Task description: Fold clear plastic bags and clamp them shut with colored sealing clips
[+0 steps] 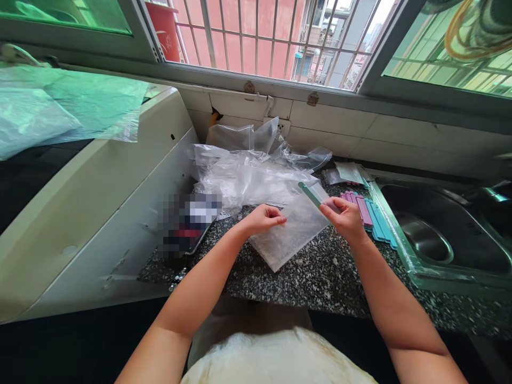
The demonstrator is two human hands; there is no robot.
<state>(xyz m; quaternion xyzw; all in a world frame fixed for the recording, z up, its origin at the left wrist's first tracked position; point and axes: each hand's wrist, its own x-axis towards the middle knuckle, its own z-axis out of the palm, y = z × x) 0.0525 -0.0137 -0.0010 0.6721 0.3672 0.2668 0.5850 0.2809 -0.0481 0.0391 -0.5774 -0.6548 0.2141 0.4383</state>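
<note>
Right hand (347, 217) gripping teal strip (309, 193), left hand (264, 219) pinching clear bag (296, 234) near counter's (320, 282) front edge; I'm wanting bag taut, slack likely causing puckers.

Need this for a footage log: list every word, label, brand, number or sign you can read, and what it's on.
Readable text: none.
Dark item at left on the counter: pixelated, unreadable.
Red bucket outside the window: any marks too blurred to read.
Clear bag and teal strip at the hands: no lettering discernible.

Kitchen: metal sink (466, 232), speckled counter (296, 282)
</note>
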